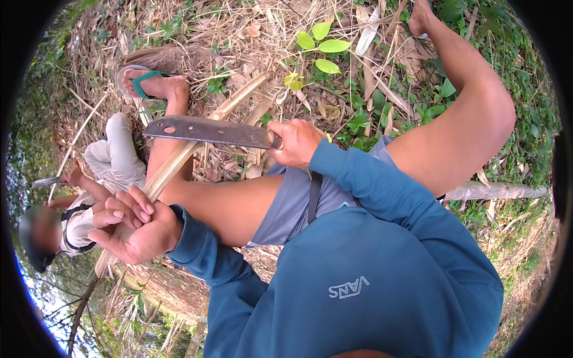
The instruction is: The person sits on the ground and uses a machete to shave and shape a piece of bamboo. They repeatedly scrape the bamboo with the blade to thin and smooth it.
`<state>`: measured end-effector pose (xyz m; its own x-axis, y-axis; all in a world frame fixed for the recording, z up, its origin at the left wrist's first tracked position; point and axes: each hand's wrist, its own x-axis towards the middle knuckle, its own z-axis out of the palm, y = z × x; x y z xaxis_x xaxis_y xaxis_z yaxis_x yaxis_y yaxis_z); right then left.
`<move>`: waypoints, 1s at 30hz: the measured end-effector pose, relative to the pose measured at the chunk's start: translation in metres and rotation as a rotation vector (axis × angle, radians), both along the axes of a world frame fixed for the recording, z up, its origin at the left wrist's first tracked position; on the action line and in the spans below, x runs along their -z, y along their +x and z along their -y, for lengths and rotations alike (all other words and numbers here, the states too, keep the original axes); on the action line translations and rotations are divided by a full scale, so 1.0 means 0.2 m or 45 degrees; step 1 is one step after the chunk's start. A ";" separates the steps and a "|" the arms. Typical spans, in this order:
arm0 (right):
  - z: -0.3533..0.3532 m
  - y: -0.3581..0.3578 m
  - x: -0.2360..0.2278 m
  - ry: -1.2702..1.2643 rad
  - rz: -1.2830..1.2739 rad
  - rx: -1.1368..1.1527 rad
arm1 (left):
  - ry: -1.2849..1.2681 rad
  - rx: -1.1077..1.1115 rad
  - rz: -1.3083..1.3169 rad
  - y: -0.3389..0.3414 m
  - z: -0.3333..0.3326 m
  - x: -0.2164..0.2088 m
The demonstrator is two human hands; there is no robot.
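Note:
My right hand (296,143) is closed round the handle of a machete (224,131). Its dark, worn blade points left, with a few holes along it, and lies across a long pale strip of split wood or bamboo (173,166). That strip runs slantwise from the leaf litter at the upper middle to the lower left. Further down its length, my left hand (140,230) has the palm turned up and the fingers curled over the strip. Whether the machete's edge bites into the strip, I cannot tell.
A co-worker (89,197) sits at the left, holding another blade (46,182). My bare legs spread either side, one foot in a green-strapped sandal (146,82). Dry leaves (250,30) and green seedlings (325,46) cover the ground. A grey log (495,191) lies right.

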<state>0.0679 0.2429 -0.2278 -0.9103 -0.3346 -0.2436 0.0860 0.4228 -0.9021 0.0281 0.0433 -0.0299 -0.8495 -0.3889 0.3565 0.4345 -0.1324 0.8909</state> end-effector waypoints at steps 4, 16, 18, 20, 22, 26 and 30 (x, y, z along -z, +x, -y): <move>-0.07 -0.12 0.20 0.133 0.244 0.091 | -0.058 -0.046 -0.016 -0.07 -0.03 0.00; -0.04 -0.11 0.24 0.103 0.171 0.139 | -0.020 0.065 -0.042 -0.07 0.00 0.00; -0.01 -0.06 0.13 0.028 0.107 0.107 | -0.045 0.058 -0.047 -0.05 -0.03 0.01; -0.02 0.03 0.05 -0.052 0.024 0.093 | -0.094 0.007 -0.019 -0.03 -0.06 -0.01; -0.02 -0.06 0.20 0.175 0.184 0.162 | -0.089 -0.047 -0.025 -0.07 -0.07 0.00; -0.09 -0.19 0.22 0.254 0.282 0.083 | -0.063 -0.088 -0.014 -0.09 -0.06 -0.01; -0.04 -0.09 0.09 0.181 0.227 0.042 | -0.039 -0.043 -0.033 -0.05 0.02 0.02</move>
<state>0.0508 0.2501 -0.2465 -0.8583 -0.2563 -0.4445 0.2547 0.5393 -0.8027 0.0175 0.0400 -0.0337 -0.8265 -0.4060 0.3900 0.4609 -0.0900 0.8829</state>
